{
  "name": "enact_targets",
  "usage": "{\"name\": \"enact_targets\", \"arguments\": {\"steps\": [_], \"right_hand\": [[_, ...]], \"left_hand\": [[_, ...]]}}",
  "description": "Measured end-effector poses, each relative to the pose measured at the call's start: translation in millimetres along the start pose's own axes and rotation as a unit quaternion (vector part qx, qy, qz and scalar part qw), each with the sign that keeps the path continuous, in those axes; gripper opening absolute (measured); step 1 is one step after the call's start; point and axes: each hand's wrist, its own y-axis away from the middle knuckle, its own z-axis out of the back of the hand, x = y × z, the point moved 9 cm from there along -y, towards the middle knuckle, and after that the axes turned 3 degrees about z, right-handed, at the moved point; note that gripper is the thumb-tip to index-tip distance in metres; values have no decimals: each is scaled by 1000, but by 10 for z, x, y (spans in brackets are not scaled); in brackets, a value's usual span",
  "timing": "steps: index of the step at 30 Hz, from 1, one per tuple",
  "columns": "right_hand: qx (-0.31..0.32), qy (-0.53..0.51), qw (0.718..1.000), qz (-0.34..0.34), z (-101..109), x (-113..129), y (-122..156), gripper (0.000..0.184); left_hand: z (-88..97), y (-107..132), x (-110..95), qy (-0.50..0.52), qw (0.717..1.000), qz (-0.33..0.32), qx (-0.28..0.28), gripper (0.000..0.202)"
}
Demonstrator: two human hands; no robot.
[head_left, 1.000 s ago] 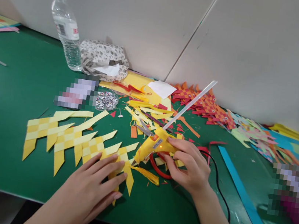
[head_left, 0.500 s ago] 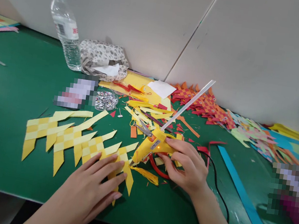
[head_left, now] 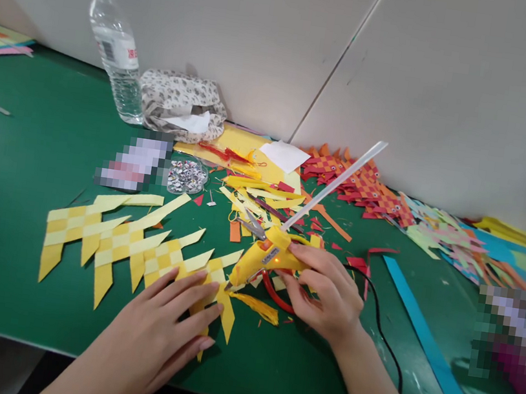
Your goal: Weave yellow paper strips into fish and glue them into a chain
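Observation:
My right hand (head_left: 325, 290) is wrapped round a yellow hot glue gun (head_left: 259, 260) with a lit orange light and a long clear glue stick (head_left: 336, 184) rising from its back. Its nozzle points down at the right-hand woven paper fish (head_left: 216, 272), beside a yellow tassel (head_left: 257, 308). My left hand (head_left: 176, 325) lies over that fish with fingers spread, pressing it to the table and hiding part of it. More yellow woven paper fish (head_left: 112, 241) overlap in a row to the left. Scissors with red handles (head_left: 278, 296) lie partly hidden behind the glue gun.
A water bottle (head_left: 116, 59), a patterned tissue pouch (head_left: 183, 104), a blurred phone (head_left: 134, 163) and a dish of googly eyes (head_left: 187, 176) stand behind. Paper scraps, red-orange woven fish (head_left: 353, 180) and a blue strip (head_left: 421, 327) lie rightward. A black cord (head_left: 382, 321) trails right.
The glue gun has tilted slightly, its nozzle shifting a little left and its glue stick's top swinging right. My left hand and the fish have stayed in place.

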Motion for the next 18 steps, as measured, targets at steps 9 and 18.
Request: {"name": "enact_targets", "arguments": {"steps": [9, 18], "right_hand": [[-30, 24, 999, -18, 78, -53, 9, 31], [-4, 6, 1000, -16, 27, -46, 11, 30]], "left_hand": [[11, 12, 10, 14, 1000, 2, -9, 34], [37, 12, 11, 38, 999, 5, -23, 33]]}}
